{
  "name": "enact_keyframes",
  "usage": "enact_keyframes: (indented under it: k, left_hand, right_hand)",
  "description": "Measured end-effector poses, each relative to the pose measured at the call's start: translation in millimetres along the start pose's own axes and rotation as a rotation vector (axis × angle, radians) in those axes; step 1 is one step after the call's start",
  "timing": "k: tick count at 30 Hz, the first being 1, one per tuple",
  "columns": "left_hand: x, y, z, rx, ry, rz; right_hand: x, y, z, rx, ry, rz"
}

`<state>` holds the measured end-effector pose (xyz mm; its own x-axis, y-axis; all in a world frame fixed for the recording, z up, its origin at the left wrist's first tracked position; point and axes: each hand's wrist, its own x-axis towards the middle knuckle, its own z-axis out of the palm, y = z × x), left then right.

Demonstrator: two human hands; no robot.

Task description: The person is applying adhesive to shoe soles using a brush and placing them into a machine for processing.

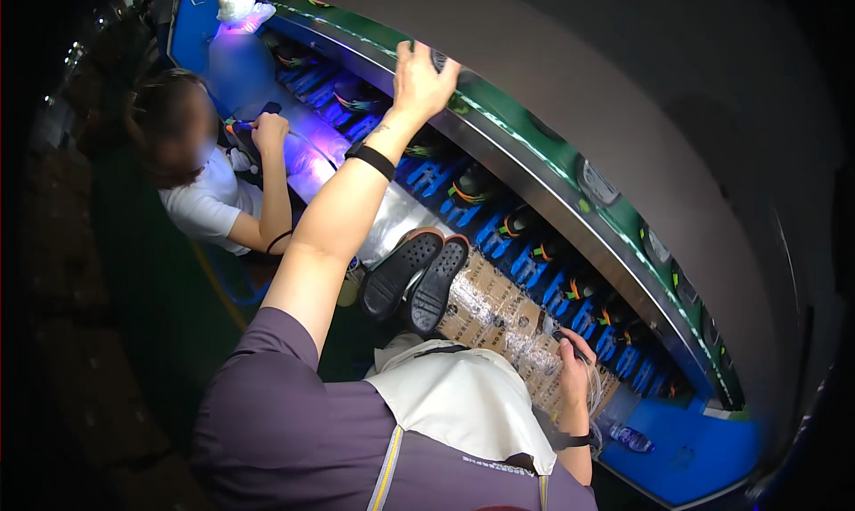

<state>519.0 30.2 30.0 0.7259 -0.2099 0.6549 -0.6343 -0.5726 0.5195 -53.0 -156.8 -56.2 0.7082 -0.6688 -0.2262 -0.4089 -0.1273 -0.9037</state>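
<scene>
My left hand (425, 83) is resting high at the green belt (494, 101), its fingers bending beside a dark piece (438, 59) that is showing at their tips; whether they are pinching it or merely touching it, I cannot quite tell from this angle. My right hand (574, 368) is gripping a slim dark tool (579, 354) over the brown-wrapped bench (499, 310), a pale cable (596, 391) trailing near my wrist. Two dark soles (436, 284) are lying side by side between my hands, well apart from both grips. Beyond the bench, blue holders (490, 237) are standing in a row, and to my left a co-worker's hand (270, 130) is holding another tool.
</scene>
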Motion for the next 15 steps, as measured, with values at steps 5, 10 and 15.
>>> enact_keyframes:
  k: [5,10,15]
  left_hand:
    - [15,12,22,0.196,-0.253,0.140]
    - [51,-2,7,-0.067,-0.397,0.242]
    - [110,-106,33,0.208,0.060,0.482]
  right_hand:
    - [28,-7,16,-0.062,-0.022,0.017]
    - [46,-10,27,-0.049,-0.022,0.003]
    - [52,-19,28,-0.100,-0.014,0.045]
